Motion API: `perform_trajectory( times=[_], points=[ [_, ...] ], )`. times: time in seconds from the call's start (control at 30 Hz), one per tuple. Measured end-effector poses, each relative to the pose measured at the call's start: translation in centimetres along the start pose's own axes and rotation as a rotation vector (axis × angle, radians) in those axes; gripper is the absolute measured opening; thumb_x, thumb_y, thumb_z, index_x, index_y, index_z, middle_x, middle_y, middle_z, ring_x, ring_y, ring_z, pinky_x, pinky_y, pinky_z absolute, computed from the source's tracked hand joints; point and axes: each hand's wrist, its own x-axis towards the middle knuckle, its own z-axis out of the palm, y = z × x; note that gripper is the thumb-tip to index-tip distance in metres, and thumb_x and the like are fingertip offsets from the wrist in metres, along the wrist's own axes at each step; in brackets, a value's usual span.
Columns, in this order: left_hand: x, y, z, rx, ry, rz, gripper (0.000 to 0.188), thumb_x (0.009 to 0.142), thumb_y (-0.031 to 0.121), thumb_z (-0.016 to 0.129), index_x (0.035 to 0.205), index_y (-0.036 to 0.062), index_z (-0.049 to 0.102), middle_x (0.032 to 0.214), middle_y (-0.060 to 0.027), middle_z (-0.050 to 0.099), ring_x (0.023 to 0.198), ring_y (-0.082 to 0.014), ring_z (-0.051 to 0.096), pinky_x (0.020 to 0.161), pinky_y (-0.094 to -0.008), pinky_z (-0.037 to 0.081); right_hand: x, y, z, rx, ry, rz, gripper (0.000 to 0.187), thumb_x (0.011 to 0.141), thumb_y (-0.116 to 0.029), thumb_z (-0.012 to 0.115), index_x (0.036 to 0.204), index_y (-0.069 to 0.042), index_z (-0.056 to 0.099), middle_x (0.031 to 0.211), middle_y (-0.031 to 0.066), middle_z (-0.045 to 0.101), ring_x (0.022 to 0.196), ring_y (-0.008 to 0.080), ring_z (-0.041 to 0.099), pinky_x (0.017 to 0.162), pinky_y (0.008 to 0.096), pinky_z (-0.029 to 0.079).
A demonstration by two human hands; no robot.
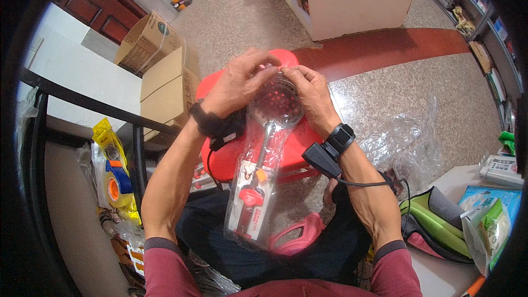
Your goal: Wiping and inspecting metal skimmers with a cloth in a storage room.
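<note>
clear plastic makes up the long bag between the two hands, and inside it lies a metal skimmer. the skimmer's round, perforated bowl fills the far end of the bag, with red showing through its holes. its straight handle runs back toward the person, and the near end of the bag holds a printed card in white, red and dark tones. the bowl end is over the red stool, while the card end reaches past the stool's near edge, above the person's lap.

the right hand pinches the bag's far edge between thumb and finger. the left hand is at the same edge with its fingers curled; whether its pinch is closed, i cannot tell.

at the left, beyond the stool, a cardboard box stands with its top flaps up, its contents hidden from here; a second carton sits just beside it. nearer on the left, a yellow packet hangs by a black frame, with a blue and orange tape roll in front of it.

on the right, crumpled clear wrapping lies on the speckled floor. near the right forearm are a green and grey pouch and a partly see-through packet with green on it; what either one holds cannot be made out.
</note>
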Motion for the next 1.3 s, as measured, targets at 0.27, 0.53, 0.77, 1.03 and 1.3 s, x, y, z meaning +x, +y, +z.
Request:
perform_trajectory(
  times=[0.27, 0.53, 0.77, 1.03, 1.3],
  points=[
    [0.0, 0.6, -0.6, 0.1, -0.091, -0.03, 0.024, 0.095, 0.021, 0.064, 0.11, 0.0024, 0.067, 0.092, -0.0101, 0.06, 0.085, -0.0207, 0.058, 0.079, -0.0322, 0.046, -0.5, -0.8, 0.1, -0.018, -0.016, 0.028, 0.035, 0.095, -0.029, 0.062, 0.102, 0.004, 0.07, 0.091, 0.0043, 0.069, 0.082, 0.0083, 0.06, 0.072, 0.0247, 0.049],
    [0.1, 0.3, -0.7, 0.117, -0.082, -0.004, 0.024, 0.094, 0.021, 0.065, 0.105, 0.0006, 0.069, 0.09, -0.0115, 0.063, 0.085, -0.0218, 0.061, 0.077, -0.0333, 0.047, -0.4, -0.4, 0.1, -0.089, -0.02, -0.054, 0.037, 0.096, -0.031, 0.062, 0.104, 0.004, 0.07, 0.091, 0.0042, 0.069, 0.083, 0.0094, 0.061, 0.074, 0.0249, 0.049],
    [0.1, 0.4, -0.7, 0.097, -0.08, -0.009, 0.023, 0.093, 0.019, 0.066, 0.106, 0.0004, 0.068, 0.089, -0.0108, 0.063, 0.084, -0.0196, 0.061, 0.075, -0.0327, 0.048, -0.3, -0.3, -0.2, -0.122, 0.004, -0.058, 0.041, 0.096, -0.034, 0.059, 0.102, 0.006, 0.069, 0.088, 0.0077, 0.069, 0.084, 0.0124, 0.061, 0.077, 0.029, 0.049],
    [-0.1, -0.6, -1.0, 0.152, -0.071, 0.026, 0.024, 0.093, 0.019, 0.065, 0.105, -0.0012, 0.067, 0.092, -0.0134, 0.065, 0.085, -0.0217, 0.063, 0.076, -0.0331, 0.049, -0.5, -0.9, -0.2, -0.231, 0.042, -0.162, 0.041, 0.094, -0.031, 0.06, 0.115, 0.003, 0.065, 0.102, 0.0147, 0.07, 0.094, 0.0187, 0.066, 0.084, 0.0315, 0.05],
    [0.3, -0.2, -1.1, 0.178, -0.101, 0.027, 0.025, 0.093, 0.02, 0.064, 0.105, -0.0022, 0.066, 0.092, -0.0165, 0.066, 0.086, -0.0246, 0.065, 0.077, -0.0348, 0.05, -0.8, -2.0, -0.2, -0.524, -0.098, -0.237, 0.038, 0.09, -0.026, 0.065, 0.116, 0.003, 0.064, 0.111, 0.0194, 0.069, 0.102, 0.0277, 0.068, 0.086, 0.0373, 0.053]
  ],
)
